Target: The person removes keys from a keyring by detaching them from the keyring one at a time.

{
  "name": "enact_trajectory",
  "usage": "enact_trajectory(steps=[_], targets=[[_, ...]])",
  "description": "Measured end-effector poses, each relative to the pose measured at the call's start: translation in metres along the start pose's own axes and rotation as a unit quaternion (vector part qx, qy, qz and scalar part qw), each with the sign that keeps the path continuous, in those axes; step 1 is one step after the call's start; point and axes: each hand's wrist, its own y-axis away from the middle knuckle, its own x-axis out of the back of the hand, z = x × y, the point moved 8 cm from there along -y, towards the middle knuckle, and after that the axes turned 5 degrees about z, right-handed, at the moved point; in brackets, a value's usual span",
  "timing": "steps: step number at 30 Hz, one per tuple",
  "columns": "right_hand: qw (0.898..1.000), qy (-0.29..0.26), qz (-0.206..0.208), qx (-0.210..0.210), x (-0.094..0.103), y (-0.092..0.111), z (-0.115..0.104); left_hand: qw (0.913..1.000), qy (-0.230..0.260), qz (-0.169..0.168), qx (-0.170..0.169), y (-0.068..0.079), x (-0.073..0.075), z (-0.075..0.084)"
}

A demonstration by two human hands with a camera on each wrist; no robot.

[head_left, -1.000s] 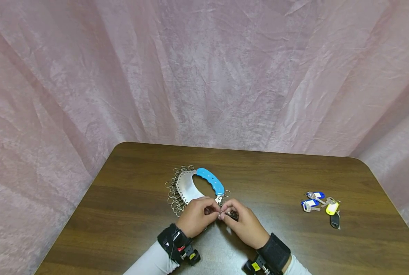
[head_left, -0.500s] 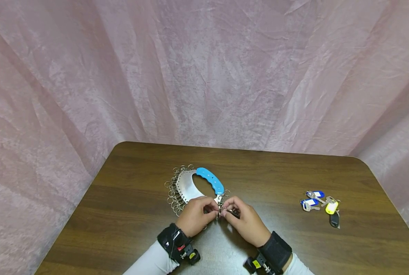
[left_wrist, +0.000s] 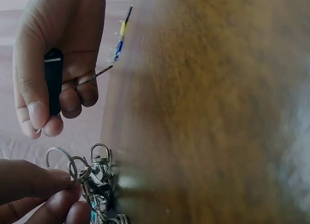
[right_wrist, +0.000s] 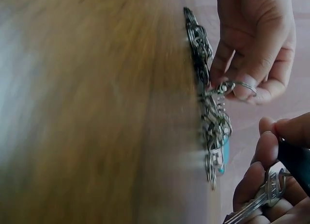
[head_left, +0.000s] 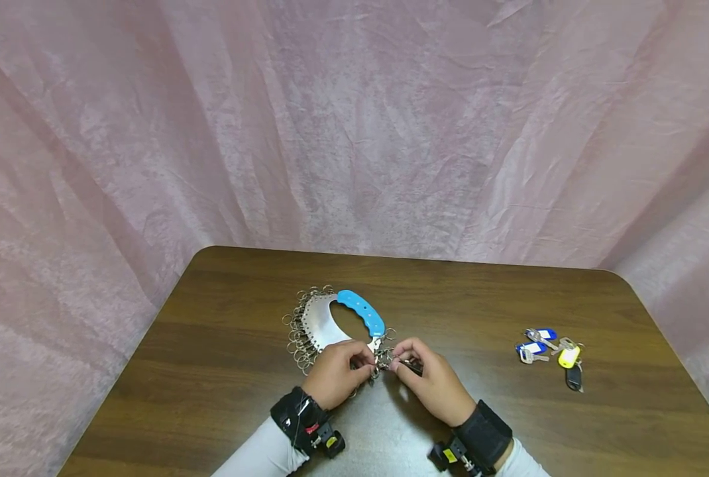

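My left hand pinches a metal split ring between thumb and fingertips. The ring is linked to one of the small metal clasps along the edge of a key holder, a curved silver plate with a blue handle. To its right, my right hand holds a black key tag between thumb and fingers. A silver key hangs from that tag against the curled fingers. A small gap separates the two hands' fingertips. The left hand covers the plate's near part.
On the right of the brown wooden table lies a group of keys with tags: blue tags, a yellow tag and a black tag. A pink curtain hangs behind the table's far edge.
My right hand has drawn a little to the right with the black tag, so the fingertips that met are now apart. The left hand stays at the ring. The head view has shifted slightly.
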Motion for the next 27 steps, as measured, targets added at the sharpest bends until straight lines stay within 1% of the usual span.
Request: enact_trajectory(steps=[5,9,14,19,22,27], targets=[[1.000,-0.002,0.007,0.000,0.009,0.001,0.003,1.0000,-0.001,0.003,-0.003,0.000,0.000,0.000],[1.000,0.008,0.017,0.001,0.018,0.003,0.006,1.0000,-0.005,0.004,-0.005,0.000,0.000,0.001],[1.000,0.007,0.026,-0.006,0.029,0.006,0.010,0.9999,-0.014,0.005,-0.007,0.001,-0.002,0.002],[1.000,0.004,0.029,0.004,0.038,0.006,0.013,0.9998,-0.018,0.002,-0.005,0.001,-0.002,0.001],[0.999,0.019,0.039,0.014,0.048,0.006,0.014,0.9998,-0.018,-0.002,0.000,0.001,-0.003,0.000],[0.997,0.050,0.058,0.013,0.068,0.008,0.019,0.9998,-0.021,-0.004,0.005,0.001,-0.004,-0.003]])
